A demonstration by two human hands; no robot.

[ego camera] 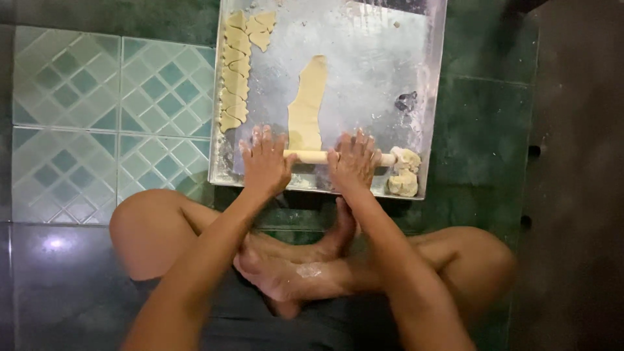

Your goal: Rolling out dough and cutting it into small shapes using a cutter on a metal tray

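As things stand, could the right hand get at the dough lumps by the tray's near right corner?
Probably yes: the right hand rests on the rolling pin, and the dough lumps lie just beyond the pin's right end with nothing between.

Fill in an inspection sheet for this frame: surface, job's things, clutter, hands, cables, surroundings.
Surface: floured metal tray lying on a green tiled floor.
Job's things: pale rolling pin lies across the near end of a long rolled dough strip.
Clutter: cut dough pieces lined along the tray's left edge; dough lumps at its near right corner; small dark object, too unclear to identify.
Hands: left hand and right hand press flat on the pin, floury.
Cables: nothing seen.
Surroundings: person sits cross-legged, bare feet below the tray.
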